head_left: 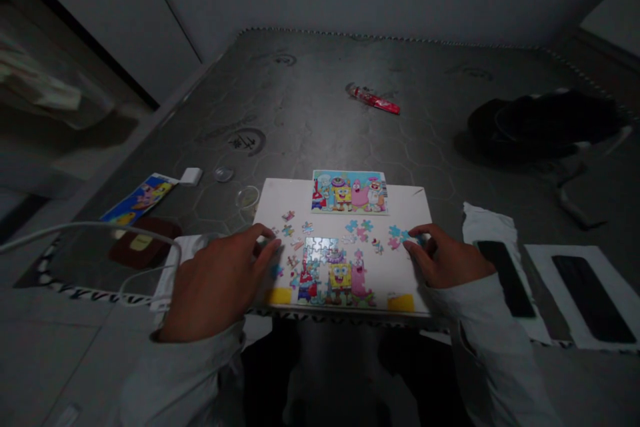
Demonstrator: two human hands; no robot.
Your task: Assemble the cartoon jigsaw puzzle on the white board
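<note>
A white puzzle board (395, 210) lies at the near edge of the grey table, with a partly built cartoon jigsaw (330, 273) on its lower half. Several loose pieces (357, 230) are scattered above it, and a picture card (350, 191) sits at the board's far edge. My left hand (220, 283) rests at the board's left side, fingers apart, next to a blue piece (277, 271). My right hand (443, 257) is at the right side, thumb and forefinger pinching a blue jigsaw piece (412, 237).
A grey mat (300, 100) covers the table. On it are a red tube (373, 100), a dark cloth (543, 123), a clear cup (247, 199) and a brown wallet (143, 243). Two dark phones (593, 298) lie on white paper at the right. A white cable (85, 229) crosses the left.
</note>
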